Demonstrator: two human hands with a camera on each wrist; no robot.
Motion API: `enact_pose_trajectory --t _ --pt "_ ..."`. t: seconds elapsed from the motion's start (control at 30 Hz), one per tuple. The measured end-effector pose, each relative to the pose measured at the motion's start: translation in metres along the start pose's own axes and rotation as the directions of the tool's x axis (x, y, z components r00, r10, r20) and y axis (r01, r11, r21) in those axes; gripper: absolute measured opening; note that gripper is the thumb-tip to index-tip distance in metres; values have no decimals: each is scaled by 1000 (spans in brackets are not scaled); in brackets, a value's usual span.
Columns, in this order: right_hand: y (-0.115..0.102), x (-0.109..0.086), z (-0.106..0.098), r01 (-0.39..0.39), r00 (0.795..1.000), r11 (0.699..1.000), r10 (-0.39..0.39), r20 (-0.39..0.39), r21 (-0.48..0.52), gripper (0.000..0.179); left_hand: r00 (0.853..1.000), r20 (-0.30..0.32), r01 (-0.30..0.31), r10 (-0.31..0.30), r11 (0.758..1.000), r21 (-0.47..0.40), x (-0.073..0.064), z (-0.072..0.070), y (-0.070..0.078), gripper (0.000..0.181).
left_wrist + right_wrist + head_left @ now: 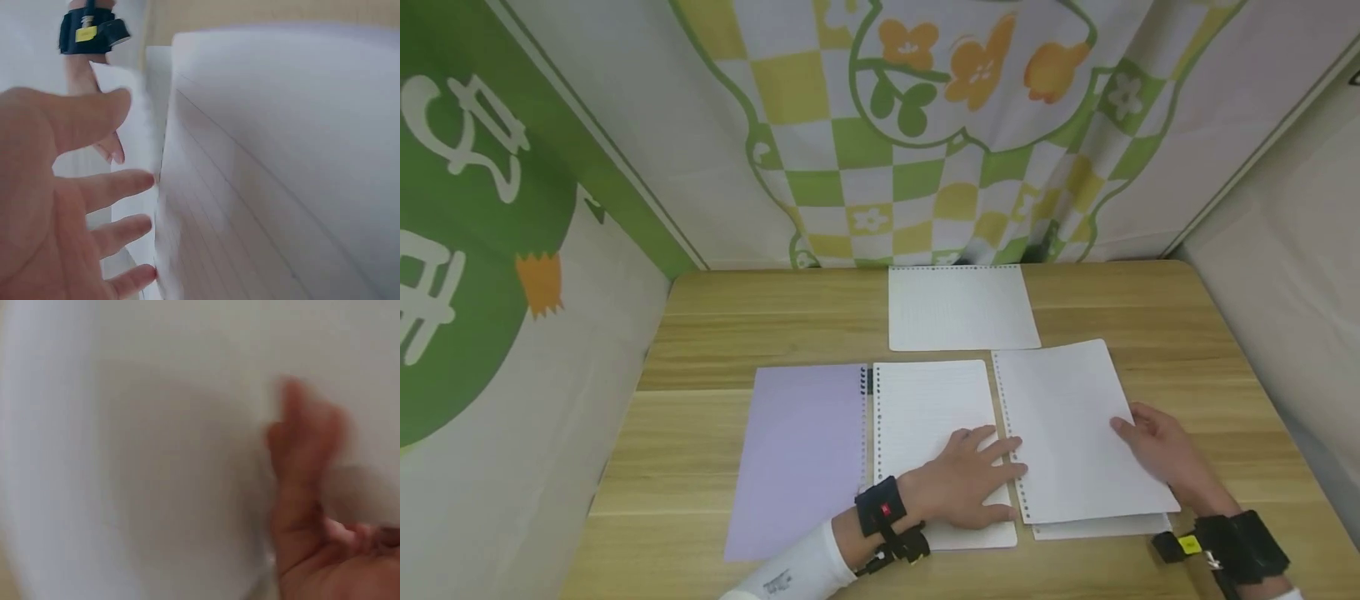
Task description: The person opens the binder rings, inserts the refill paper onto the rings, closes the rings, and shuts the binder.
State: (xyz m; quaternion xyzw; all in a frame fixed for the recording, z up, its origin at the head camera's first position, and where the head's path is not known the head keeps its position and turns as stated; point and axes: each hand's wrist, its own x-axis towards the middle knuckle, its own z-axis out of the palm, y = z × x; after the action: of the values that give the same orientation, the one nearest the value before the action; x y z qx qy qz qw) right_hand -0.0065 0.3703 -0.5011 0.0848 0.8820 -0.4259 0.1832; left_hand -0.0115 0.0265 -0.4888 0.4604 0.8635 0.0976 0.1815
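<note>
A white loose-leaf sheet (pixel 1060 425), punched along its left edge, lies at the right of the wooden table. My right hand (pixel 1168 450) pinches its right edge between thumb and fingers; in the right wrist view the thumb (pixel 300 481) shows blurred against white paper. Another white sheet (pixel 1101 528) peeks out beneath its near edge. My left hand (pixel 973 483) spreads its fingers over the right edge of a stack of lined paper (pixel 925 408), with fingertips at the sheet's punched edge. Left of the stack lies a purple notebook cover (pixel 805 450) with black binder rings (pixel 863 382).
A separate lined sheet (pixel 958 308) lies at the back of the table (pixel 700 333), its punched edge by the patterned curtain (pixel 880 183). Fabric walls stand to the left and right. Both wrists wear black camera straps.
</note>
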Motion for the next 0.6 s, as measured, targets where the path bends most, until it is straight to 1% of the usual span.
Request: enact_pose_trajectory --t 0.07,0.13,0.2,0.23,0.27,0.3,0.33,0.37,0.4,0.47,0.5,0.53,0.57,0.6 --pt "0 -5 6 20 997 1000 -20 -72 -10 64 999 -41 -1 -3 995 -98 -3 0 -3 57" --pt "-3 -12 10 34 991 999 -35 -127 -10 59 995 -94 5 -24 980 -197 -7 -2 -6 55" --pt "-6 -18 14 33 987 999 -31 -160 10 57 987 -148 21 -67 956 -293 -12 -4 -10 55" --pt "-9 -21 15 28 985 999 -24 -171 22 56 981 -167 36 -99 938 -346 -15 -6 -11 55" --pt "-12 -25 17 27 984 999 -20 -180 36 56 975 -177 54 -135 915 -401 -18 -7 -13 56" --pt "-15 -27 18 32 982 998 -21 -188 53 54 967 -182 75 -177 883 -463 -21 -9 -14 57" --pt "-19 -30 20 35 980 997 -20 -196 71 53 960 -180 90 -217 840 -535 -24 -10 -15 58" --pt "-23 -33 22 42 979 995 -24 -201 89 52 951 -177 99 -255 790 -605 -26 -11 -17 58" --pt "-27 -34 25 54 978 993 -32 -207 102 51 941 -173 105 -292 735 -670 -28 -11 -19 57" --pt "-35 -36 31 71 978 989 -44 -203 130 49 921 -161 96 -355 607 -789 -30 -12 -23 53" --pt "-39 -36 35 77 978 987 -48 -201 144 48 911 -157 85 -381 548 -832 -31 -12 -26 51" --pt "-43 -36 40 78 980 985 -47 -193 155 48 901 -157 75 -404 501 -862 -31 -12 -28 48" --pt "-46 -36 45 83 982 982 -51 -184 168 47 891 -161 65 -424 470 -880 -32 -11 -31 43" --pt "-48 -35 50 87 983 978 -54 -175 188 46 881 -166 56 -443 447 -893 -33 -11 -33 39"
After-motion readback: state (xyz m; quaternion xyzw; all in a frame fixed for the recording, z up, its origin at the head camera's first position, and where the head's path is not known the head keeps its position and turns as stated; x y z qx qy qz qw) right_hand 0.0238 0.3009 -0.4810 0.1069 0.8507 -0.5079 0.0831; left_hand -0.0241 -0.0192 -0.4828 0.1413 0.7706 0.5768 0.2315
